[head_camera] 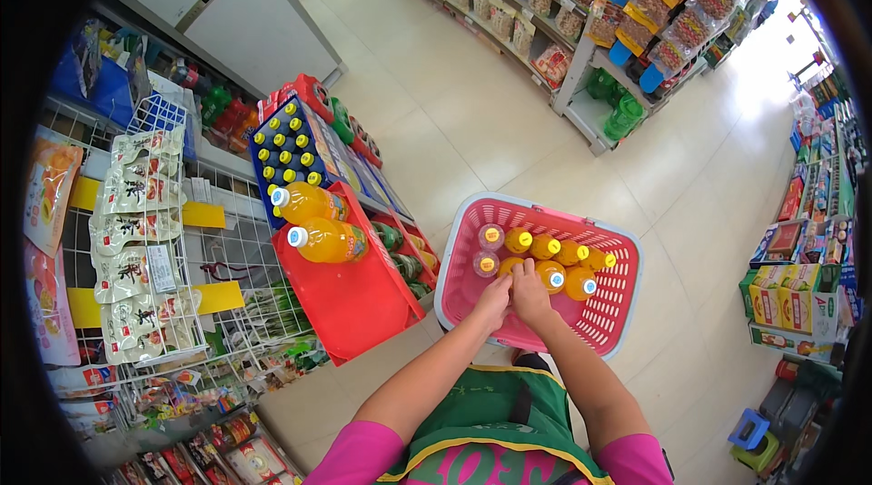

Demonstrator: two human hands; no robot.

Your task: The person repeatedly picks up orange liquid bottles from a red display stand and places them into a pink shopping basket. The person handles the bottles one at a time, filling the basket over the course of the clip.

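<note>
A pink plastic shopping basket (470, 311) with a grey rim stands on the floor before me. Both of my hands reach down into it. My left hand (495, 299) and my right hand (531, 289) meet with curled fingers over an orange drink bottle (508, 266), which they mostly cover. Right of it stand two more orange drink bottles (581, 283) with white-and-blue caps. Behind them is a row of several yellow-capped bottles (545, 246). Two clear-topped bottles (490, 236) with pinkish caps stand upright at the basket's left end.
At left, a red display box (340, 315) holds two large orange drink bottles (327, 240) lying on top. Beyond it is a blue carton of yellow-capped bottles (286, 151). A wire rack (225, 240) carries snack packs. Snack shelves (504, 1) and stacked cartons (790, 301) flank the tiled floor.
</note>
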